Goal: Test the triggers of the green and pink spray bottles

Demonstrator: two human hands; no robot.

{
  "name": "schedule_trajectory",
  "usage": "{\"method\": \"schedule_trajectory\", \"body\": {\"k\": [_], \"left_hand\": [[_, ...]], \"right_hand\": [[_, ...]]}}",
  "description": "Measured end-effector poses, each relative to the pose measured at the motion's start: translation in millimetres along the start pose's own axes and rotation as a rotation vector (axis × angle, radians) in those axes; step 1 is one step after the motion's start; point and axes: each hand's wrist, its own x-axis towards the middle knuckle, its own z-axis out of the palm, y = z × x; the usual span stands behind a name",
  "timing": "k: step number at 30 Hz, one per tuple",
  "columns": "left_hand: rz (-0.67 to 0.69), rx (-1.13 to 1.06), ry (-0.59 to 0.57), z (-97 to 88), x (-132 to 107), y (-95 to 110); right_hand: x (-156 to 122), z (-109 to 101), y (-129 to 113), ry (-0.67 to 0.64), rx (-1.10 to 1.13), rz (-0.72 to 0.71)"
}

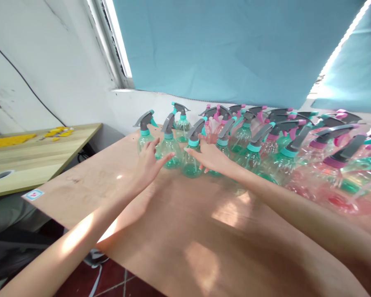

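Note:
Clear green spray bottles with grey trigger heads stand upright near the back of the brown table. My left hand is at the left end of the group, thumb and fingers apart. It is in front of the leftmost green spray bottle, with its thumb crossing in front of another green bottle. My right hand reaches in from the right with fingers stretched out, its thumb at a third green bottle. Whether either hand touches a bottle is unclear. Part of the bottle beside my right hand is hidden.
Several green and pink spray bottles crowd the right side. One green bottle stands behind, near the wall. On the left, a separate wooden desk holds yellow pieces. The brown table has a sticker at its left corner.

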Motion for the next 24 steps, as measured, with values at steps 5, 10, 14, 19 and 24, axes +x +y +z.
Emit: {"method": "schedule_trajectory", "body": {"k": [5, 10, 14, 19, 24], "left_hand": [[0.000, -0.076, -0.084, -12.2, -29.3, 26.7], [-0.033, -0.181, -0.223, -10.3, -44.7, 58.8], [0.033, -0.286, -0.306, 2.1, -54.0, 88.9], [0.158, -0.318, -0.402, 23.1, -63.5, 129.2], [0.241, -0.442, -0.481, 52.2, -72.3, 167.0]], "right_hand": [[-24.6, -0.5, -5.0, 0.021, -0.122, -0.057], [-60.9, -3.6, -5.3, 0.014, -0.178, -0.093], [-93.7, -4.8, 7.0, 0.040, -0.149, -0.198], [-138.6, -16.2, 24.1, 0.075, -0.074, -0.295], [-171.0, -36.5, 49.9, 0.114, -0.175, -0.279]]}}
